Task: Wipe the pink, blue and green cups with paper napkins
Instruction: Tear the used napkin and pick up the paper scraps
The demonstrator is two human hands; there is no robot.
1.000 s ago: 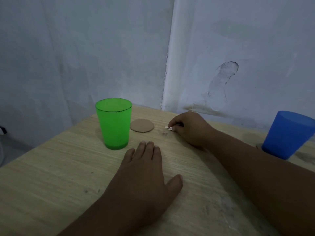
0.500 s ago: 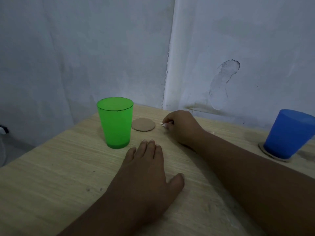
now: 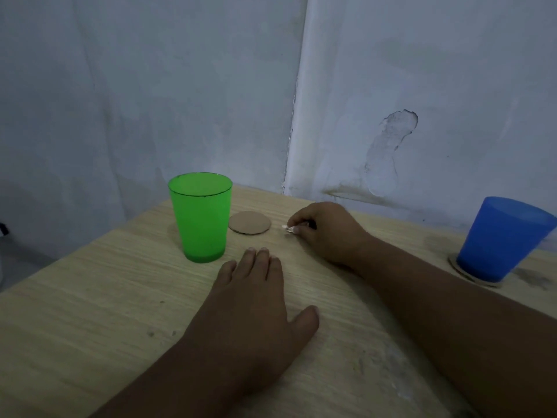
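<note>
Currently, the wooden table (image 3: 90, 312) fills the lower view. Left hand (image 3: 253, 309) lies palm down on it, fingers straight, just in front and right of the green cup (image 3: 200, 218), not touching. Green cup stands upright. Blue cup (image 3: 500, 239) sits inverted on a coaster (image 3: 479, 280), well right of the green cup. Right hand (image 3: 328, 233), fingers curled, lies right of the green cup. Cardboard disc (image 3: 249, 223) lies just beside the green cup. Right fingertips pinch a white paper scrap (image 3: 288, 228), beyond the disc.

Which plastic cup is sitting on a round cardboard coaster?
The blue plastic cup, its coaster peeking out beneath; the green plastic cup stands beside the other coaster, not on it.
</note>
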